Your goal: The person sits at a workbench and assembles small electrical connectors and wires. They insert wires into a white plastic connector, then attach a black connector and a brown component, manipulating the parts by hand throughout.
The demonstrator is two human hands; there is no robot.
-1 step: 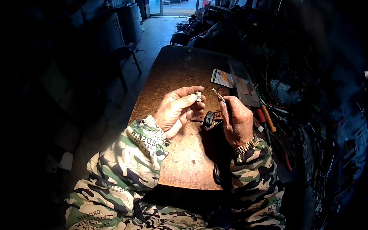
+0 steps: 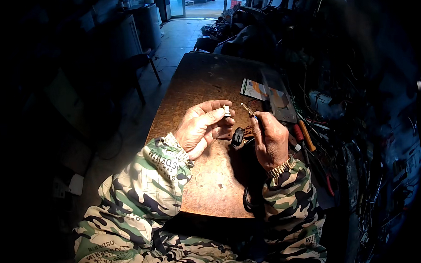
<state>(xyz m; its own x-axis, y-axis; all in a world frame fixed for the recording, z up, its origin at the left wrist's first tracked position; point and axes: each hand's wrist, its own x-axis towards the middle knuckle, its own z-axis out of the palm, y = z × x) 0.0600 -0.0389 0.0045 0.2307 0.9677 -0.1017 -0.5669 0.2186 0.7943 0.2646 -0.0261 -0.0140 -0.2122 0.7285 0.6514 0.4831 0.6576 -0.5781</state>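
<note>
A: How do the person's hands stand?
B: The left hand (image 2: 198,127) holds a small white piece (image 2: 227,111) pinched between thumb and fingers, near the centre of the frame. The right hand (image 2: 271,140) is closed in a narrow pinch around a thin wire (image 2: 247,108).

A: And how do the two held things lie to each other?
B: Side by side, apart, with a narrow gap. The white piece stands roughly upright in the frame; the wire slants, its tip up and to the left, a little above the white piece's middle. The wire is just right of it.

A: Which hand is nearer the white piece?
B: The left, since it grips it; the right is just across the gap.

A: What shows farther out?
B: Below the gap, a black plug (image 2: 237,137), nearer the right hand. Under everything, the brown bench (image 2: 208,178). Above and right of centre, a printed card (image 2: 253,88); farther right, a red handle (image 2: 298,131) beside an orange handle (image 2: 308,135).
</note>
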